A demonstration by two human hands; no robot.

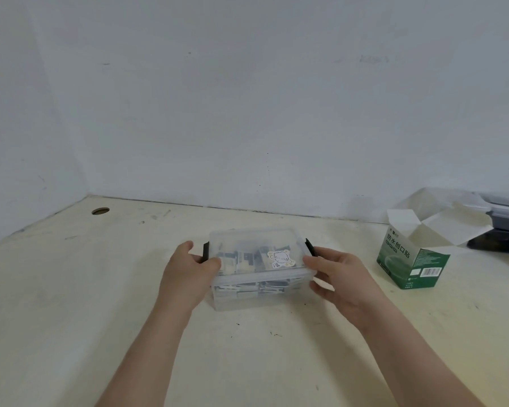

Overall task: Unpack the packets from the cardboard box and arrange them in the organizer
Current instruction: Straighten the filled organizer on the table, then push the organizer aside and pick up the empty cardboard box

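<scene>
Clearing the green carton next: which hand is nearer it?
Right. The right hand grips the clear organizer at its right end, toward the green carton; the left hand holds its left end, farther off.

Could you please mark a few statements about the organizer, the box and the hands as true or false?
1. The left hand and the right hand hold the clear plastic organizer at its sides. True.
2. The organizer is uncovered. False: its lid sits on it.
3. The green and white cardboard box stands right of the organizer, flaps open. True.
4. A cartoon sticker is on the cardboard box. False: the cartoon sticker is on the organizer's lid.
</scene>
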